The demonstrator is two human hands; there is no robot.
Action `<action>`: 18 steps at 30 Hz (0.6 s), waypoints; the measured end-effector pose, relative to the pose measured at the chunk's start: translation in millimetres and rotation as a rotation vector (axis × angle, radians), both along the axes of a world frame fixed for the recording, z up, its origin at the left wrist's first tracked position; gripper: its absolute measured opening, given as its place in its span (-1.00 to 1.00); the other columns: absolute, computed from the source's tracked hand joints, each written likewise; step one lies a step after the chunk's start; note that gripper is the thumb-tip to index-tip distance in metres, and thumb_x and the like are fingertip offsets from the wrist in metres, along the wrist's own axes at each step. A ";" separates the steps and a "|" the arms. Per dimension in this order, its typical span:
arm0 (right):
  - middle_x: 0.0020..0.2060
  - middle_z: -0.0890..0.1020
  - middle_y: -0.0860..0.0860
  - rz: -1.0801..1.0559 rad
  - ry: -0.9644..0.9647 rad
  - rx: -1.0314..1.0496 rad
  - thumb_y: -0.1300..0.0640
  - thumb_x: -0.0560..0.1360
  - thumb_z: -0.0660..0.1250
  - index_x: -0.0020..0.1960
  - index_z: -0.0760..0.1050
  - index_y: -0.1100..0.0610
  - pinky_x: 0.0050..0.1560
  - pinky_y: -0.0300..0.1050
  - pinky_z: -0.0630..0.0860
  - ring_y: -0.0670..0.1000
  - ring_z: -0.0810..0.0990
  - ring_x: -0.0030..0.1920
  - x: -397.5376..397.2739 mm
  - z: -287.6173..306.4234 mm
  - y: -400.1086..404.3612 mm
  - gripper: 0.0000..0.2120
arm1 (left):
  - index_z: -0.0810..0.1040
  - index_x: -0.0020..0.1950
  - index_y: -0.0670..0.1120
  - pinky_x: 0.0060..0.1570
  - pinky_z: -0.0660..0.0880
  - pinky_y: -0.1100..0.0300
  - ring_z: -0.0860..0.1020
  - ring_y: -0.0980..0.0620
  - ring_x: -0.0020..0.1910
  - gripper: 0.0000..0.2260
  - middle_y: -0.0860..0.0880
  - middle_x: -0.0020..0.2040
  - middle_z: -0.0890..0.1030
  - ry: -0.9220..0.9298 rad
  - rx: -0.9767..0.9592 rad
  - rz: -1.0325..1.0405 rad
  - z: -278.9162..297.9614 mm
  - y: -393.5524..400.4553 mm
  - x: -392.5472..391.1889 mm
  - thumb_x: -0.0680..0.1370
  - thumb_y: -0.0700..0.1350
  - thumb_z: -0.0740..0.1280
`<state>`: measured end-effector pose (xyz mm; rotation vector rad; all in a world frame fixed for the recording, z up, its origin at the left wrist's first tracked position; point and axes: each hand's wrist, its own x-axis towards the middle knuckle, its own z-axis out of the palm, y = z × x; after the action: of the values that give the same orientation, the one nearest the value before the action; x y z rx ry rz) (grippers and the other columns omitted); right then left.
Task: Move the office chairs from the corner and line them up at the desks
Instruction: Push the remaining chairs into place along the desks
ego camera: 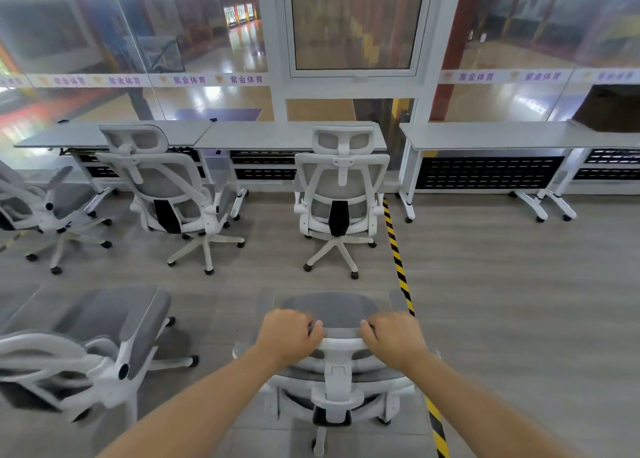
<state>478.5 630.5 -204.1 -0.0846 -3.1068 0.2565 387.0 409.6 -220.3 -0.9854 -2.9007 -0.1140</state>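
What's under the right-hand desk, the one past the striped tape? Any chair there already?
No chair there. Under the grey-topped right desk you can see a black perforated panel, white legs on castors and bare grey floor. The desk's far right end runs out of view.

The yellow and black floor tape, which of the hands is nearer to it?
Right. The right hand grips the headrest beside the floor tape; the left hand grips the headrest's far end.
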 end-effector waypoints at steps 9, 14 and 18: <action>-0.47 0.38 -0.10 0.030 0.139 0.011 -0.14 0.59 -0.11 -0.37 0.32 -0.02 -0.24 -0.10 0.30 -0.07 0.34 -0.41 0.8 -15.5 4.6 -0.55 | 0.46 -0.35 -0.06 -0.43 0.17 0.19 0.43 0.02 -0.45 -0.59 0.00 -0.45 0.47 0.037 0.070 -0.041 -1.1 -0.6 -1.4 0.54 0.14 0.07; -0.43 0.40 -0.15 0.012 0.174 0.010 -0.13 0.61 -0.05 -0.34 0.32 -0.06 -0.16 -0.10 0.40 -0.09 0.38 -0.37 -4.2 -21.5 6.3 -0.60 | 0.48 -0.36 -0.04 -0.45 0.20 0.19 0.41 0.04 -0.46 -0.61 0.03 -0.46 0.46 0.034 0.082 -0.047 -4.0 2.1 -7.8 0.54 0.13 0.09; -0.48 0.37 -0.15 0.014 0.209 0.029 -0.10 0.60 0.02 -0.38 0.31 -0.06 -0.28 -0.14 0.34 -0.10 0.35 -0.43 -8.0 -22.7 7.8 -0.61 | 0.38 -0.42 -0.03 -0.50 0.06 0.25 0.34 0.06 -0.53 -0.64 0.04 -0.51 0.39 0.048 0.098 -0.061 -2.6 2.9 -12.9 0.52 0.11 0.13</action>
<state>470.5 638.4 -226.8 -0.0333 -2.9030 0.2057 374.1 412.4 -222.8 -1.0453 -2.7929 -0.2305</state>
